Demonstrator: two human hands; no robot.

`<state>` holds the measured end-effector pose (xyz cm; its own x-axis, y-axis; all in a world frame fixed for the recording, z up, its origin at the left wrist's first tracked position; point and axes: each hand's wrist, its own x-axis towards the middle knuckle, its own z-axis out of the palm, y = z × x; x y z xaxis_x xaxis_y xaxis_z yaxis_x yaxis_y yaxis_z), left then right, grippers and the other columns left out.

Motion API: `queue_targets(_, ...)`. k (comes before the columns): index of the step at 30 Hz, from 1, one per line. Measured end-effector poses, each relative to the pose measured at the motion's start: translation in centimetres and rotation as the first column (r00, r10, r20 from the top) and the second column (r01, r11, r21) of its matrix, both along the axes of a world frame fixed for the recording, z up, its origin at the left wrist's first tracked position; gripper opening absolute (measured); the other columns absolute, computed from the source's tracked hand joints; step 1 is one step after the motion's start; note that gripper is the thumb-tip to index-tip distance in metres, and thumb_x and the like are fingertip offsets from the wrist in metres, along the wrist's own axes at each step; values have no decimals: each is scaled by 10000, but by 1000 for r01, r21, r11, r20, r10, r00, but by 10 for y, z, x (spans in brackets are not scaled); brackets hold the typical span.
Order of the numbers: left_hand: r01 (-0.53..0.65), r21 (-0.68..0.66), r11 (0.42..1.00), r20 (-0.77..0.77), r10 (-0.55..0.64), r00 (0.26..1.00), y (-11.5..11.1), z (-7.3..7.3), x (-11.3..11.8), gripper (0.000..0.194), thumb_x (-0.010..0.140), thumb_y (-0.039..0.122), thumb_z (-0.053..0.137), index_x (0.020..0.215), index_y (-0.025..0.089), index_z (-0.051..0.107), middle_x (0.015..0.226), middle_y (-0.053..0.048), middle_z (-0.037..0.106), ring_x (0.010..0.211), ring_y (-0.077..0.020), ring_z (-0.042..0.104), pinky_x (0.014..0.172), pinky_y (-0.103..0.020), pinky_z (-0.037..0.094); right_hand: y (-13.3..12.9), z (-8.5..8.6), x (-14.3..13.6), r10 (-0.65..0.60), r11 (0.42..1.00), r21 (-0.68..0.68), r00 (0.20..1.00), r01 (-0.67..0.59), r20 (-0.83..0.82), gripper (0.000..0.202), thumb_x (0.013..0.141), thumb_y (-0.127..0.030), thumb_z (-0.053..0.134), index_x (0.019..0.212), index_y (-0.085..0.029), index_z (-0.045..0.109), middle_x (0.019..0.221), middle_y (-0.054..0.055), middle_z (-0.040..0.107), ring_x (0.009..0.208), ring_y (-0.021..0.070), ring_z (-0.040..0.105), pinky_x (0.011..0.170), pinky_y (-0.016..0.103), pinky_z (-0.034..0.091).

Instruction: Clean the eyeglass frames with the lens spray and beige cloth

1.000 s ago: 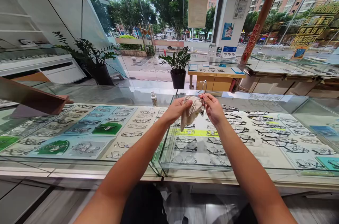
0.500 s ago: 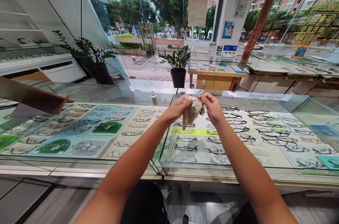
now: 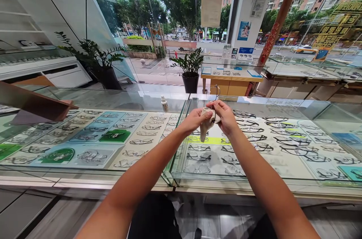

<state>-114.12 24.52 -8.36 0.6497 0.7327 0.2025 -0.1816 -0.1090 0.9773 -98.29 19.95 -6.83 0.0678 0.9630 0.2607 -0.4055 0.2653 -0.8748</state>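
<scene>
Above the glass counter, my left hand (image 3: 198,117) is closed on a beige cloth (image 3: 204,130), whose loose end hangs down. My right hand (image 3: 224,117) pinches a pair of eyeglasses (image 3: 217,92) by the thin dark frame; part of it sticks up above my fingers. Cloth and glasses meet between the two hands, with the cloth wrapped over part of the glasses. The fingers and cloth hide most of the lenses.
Below my hands, a glass display case (image 3: 181,183) holds rows of eyeglasses. A small white bottle (image 3: 164,104) stands on the glass to the left. A brown angled board (image 3: 36,101) lies at far left. Potted plants (image 3: 190,77) stand beyond the counter.
My left hand and the cloth have shifted slightly right, closer to my right hand. The glasses have turned a little, and the cloth now covers more of them.
</scene>
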Motion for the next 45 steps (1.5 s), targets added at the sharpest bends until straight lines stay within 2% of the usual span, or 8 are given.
queue_targets(5, 67, -73, 995, 24, -65, 998, -1, -2, -1, 626, 746, 650, 947, 997, 125, 716, 850, -41, 713, 714, -134, 623, 705, -261, 454, 2, 0, 2, -28, 1000, 1, 999, 28, -41, 477, 715, -654, 945, 866, -245, 751, 971, 42, 755, 844, 183, 618, 739, 315, 512)
queue_targets(9, 64, -75, 995, 58, -60, 997, -1, -3, 1, 589, 729, 592, 977, 974, 124, 718, 853, -45, 718, 727, -138, 632, 722, -266, 474, 3, 0, 2, -38, 999, -6, 997, 37, -71, 444, 732, -622, 938, 870, -246, 748, 999, 53, 763, 896, 198, 638, 776, 324, 526)
queue_targets(18, -145, -31, 989, 125, 148, 981, -12, -2, 11, 651, 706, 581, 991, 1113, 135, 747, 835, -5, 709, 717, -113, 603, 693, -239, 450, 4, -8, -11, 8, 999, 34, 994, -4, -113, 419, 730, -612, 958, 844, -241, 803, 988, 33, 789, 866, 166, 648, 781, 284, 554)
queue_targets(26, -268, -29, 963, 222, 268, 937, -11, -4, 17, 588, 774, 672, 911, 948, 133, 757, 721, 11, 669, 669, -104, 557, 659, -232, 420, 7, -12, -10, 85, 996, 34, 992, -83, -89, 398, 740, -601, 956, 852, -259, 787, 1077, 45, 844, 835, 184, 717, 719, 313, 578)
queue_targets(32, -172, -147, 974, 213, 201, 956, -6, -9, 17, 629, 740, 701, 926, 900, 139, 693, 705, 14, 651, 652, -107, 579, 640, -229, 444, 10, -12, -4, 64, 997, 36, 995, -61, -76, 408, 725, -590, 967, 833, -242, 785, 1074, 41, 844, 806, 153, 695, 738, 286, 576)
queue_targets(40, 6, -225, 974, 184, 36, 982, -9, -1, 9, 642, 743, 661, 950, 1053, 164, 688, 820, -1, 704, 741, -132, 658, 710, -251, 522, 11, -11, 1, 44, 999, -2, 991, -44, -130, 400, 678, -559, 1001, 836, -241, 817, 987, 22, 836, 775, 133, 661, 709, 239, 565)
queue_targets(42, 9, -205, 979, 177, 28, 984, -9, -1, 8, 628, 733, 619, 974, 1068, 164, 698, 842, -4, 709, 765, -135, 664, 728, -255, 523, 10, -10, 2, 47, 999, -17, 990, -50, -129, 405, 673, -560, 1001, 849, -240, 826, 989, 27, 838, 763, 133, 655, 674, 235, 552)
queue_targets(45, -82, -147, 986, 186, 109, 976, -7, -5, 11, 612, 720, 578, 993, 1065, 155, 718, 846, 4, 703, 744, -114, 633, 711, -237, 492, 8, -9, 0, 60, 998, -18, 993, -62, -104, 417, 667, -568, 999, 850, -234, 827, 1035, 42, 846, 807, 159, 692, 691, 262, 566)
